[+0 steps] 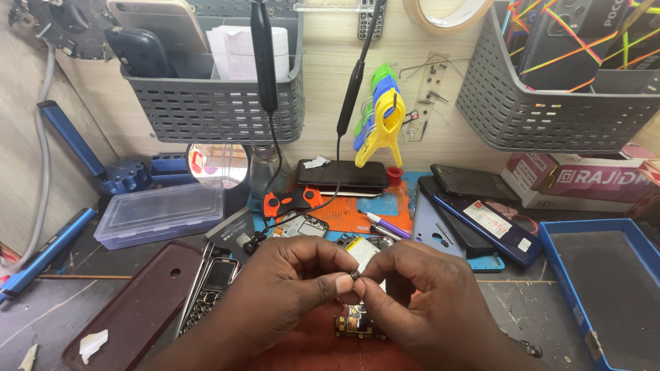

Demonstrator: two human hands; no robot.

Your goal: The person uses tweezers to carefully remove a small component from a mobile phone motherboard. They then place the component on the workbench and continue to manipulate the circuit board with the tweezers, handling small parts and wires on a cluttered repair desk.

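Metal part: tiny silvery piece [355, 275], pinched between both hands just above the circuit board [359, 323]
Left hand [292, 278]: grip closed, thumb and forefinger pressed on the piece from its side
Right hand [419, 288]: grip closed on the same piece from the opposite side; two-sided pinch suits something this small
Circuit board: lies flat on the counter [536, 309] directly below the fingers, within easy reach
Keypad phone [210, 292]: left of left hand, lying flat
Blue tray [550, 254]: far right, well apart
Clear plastic box [159, 211]: rear left, lid closed
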